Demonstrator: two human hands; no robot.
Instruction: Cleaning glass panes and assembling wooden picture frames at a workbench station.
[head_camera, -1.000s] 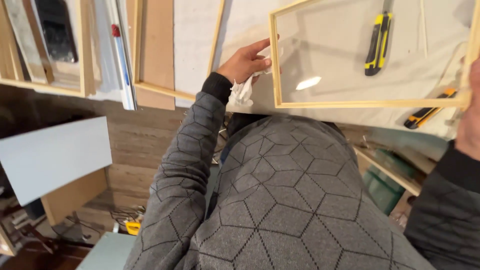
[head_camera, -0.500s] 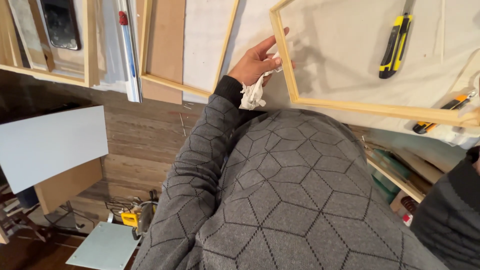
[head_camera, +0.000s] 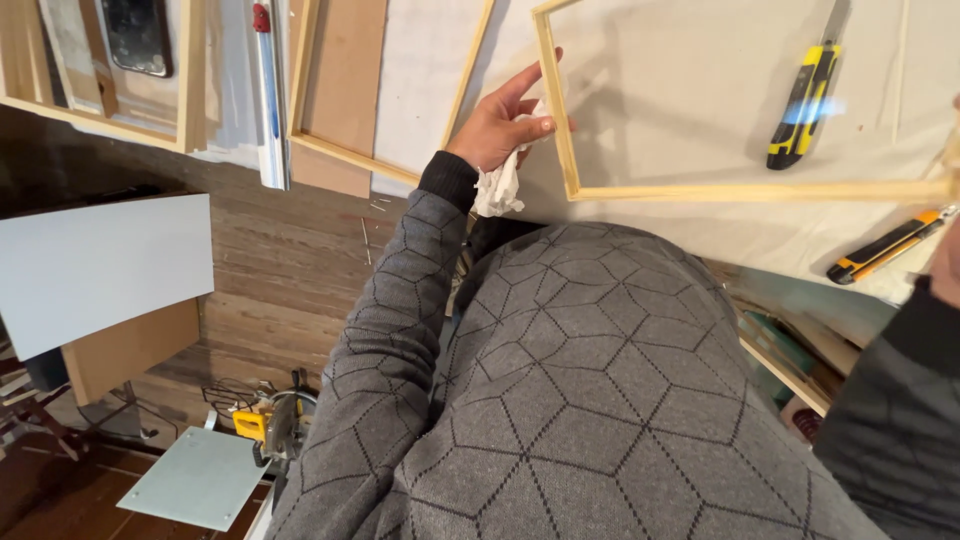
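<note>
at the worktop (head_camera: 700, 60) edge, left hand (head_camera: 500, 125) grips a rag (head_camera: 497, 188) against the frame (head_camera: 560, 120).
frame looks light, thin; best held by its rails. right hand's grip: cannot tell.

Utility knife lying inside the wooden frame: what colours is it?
Yellow and black utility knife, clearest in the head view.

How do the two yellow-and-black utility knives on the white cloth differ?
The upper yellow-and-black utility knife lies inside the pale wooden frame; the lower yellow-and-black utility knife lies outside it, near the cloth's edge. The upper one looks chunkier and stands steeper, the lower slimmer and flatter. Both rest untouched on the cloth.
</note>
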